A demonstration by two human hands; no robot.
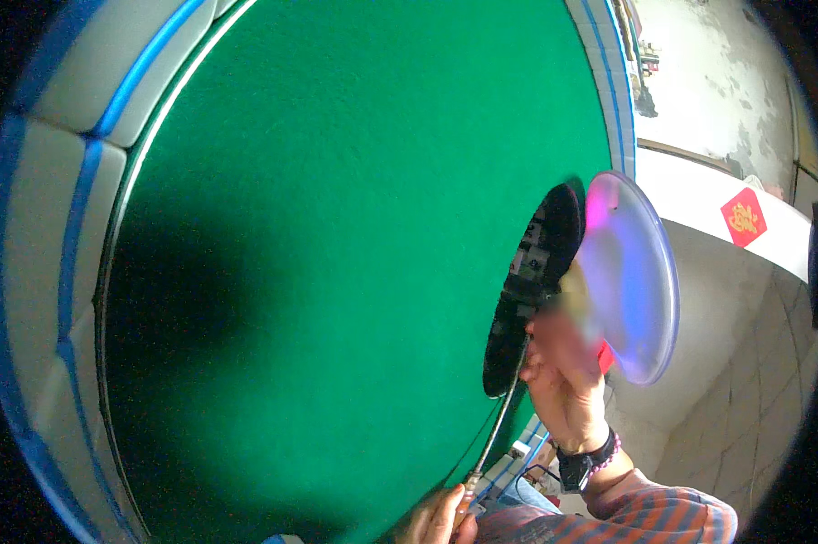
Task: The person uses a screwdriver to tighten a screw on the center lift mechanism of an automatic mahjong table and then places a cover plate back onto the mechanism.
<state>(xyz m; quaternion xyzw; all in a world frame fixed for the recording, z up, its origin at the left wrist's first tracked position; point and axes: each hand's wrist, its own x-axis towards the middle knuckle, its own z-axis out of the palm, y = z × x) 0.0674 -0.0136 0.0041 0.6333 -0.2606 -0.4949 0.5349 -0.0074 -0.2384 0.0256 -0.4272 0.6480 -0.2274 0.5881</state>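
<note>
My right hand, with a dark watch and a beaded bracelet at its wrist, is closed at the inner edges of two disc-shaped pieces. A translucent purple-blue disc stands to its right, with a pink patch near the top. On the left is a black disc with pale, square-edged patches, seen at a slant. A blurred area at the fingertips hides how the pieces are gripped or joined. My left hand, low in the view, is closed around the orange handle of a screwdriver. Its long metal shaft reaches up to my right fingers.
A green mat covers the work surface. Pale grey padded blocks with blue stripes line its rim. A grey tiled area, a white band with a red diamond paper, and small items lie to the right.
</note>
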